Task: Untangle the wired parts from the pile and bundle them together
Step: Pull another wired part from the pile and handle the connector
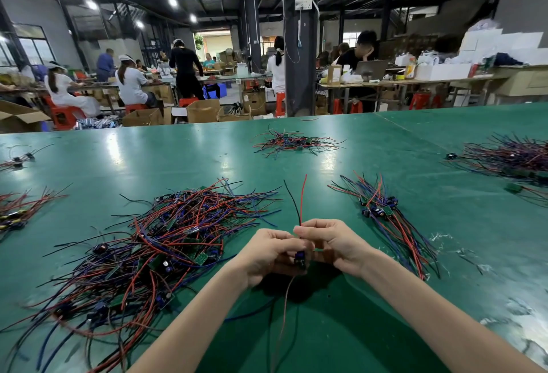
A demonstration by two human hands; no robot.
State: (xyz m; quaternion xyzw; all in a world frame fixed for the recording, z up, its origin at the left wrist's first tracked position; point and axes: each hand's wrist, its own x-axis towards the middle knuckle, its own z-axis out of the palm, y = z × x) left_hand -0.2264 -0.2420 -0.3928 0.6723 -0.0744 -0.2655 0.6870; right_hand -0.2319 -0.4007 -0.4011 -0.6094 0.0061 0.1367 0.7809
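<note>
left hand (268, 254), right hand (335, 246) pinch one small black wired part (300, 258); sorted red-blue wire bundle (385, 218) at 2 o'clock; large tangled red-blue-black wire pile (166, 242) at 9 o'clock pending; progress judged early

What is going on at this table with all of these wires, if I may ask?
A person is sorting wired parts at a green table. Both hands hold one small wired part: the left hand grips it low down, and the right hand pinches its red and black wires, which stick upward. A big tangled pile lies to their left, and a neater bundle lies to their right.
</note>
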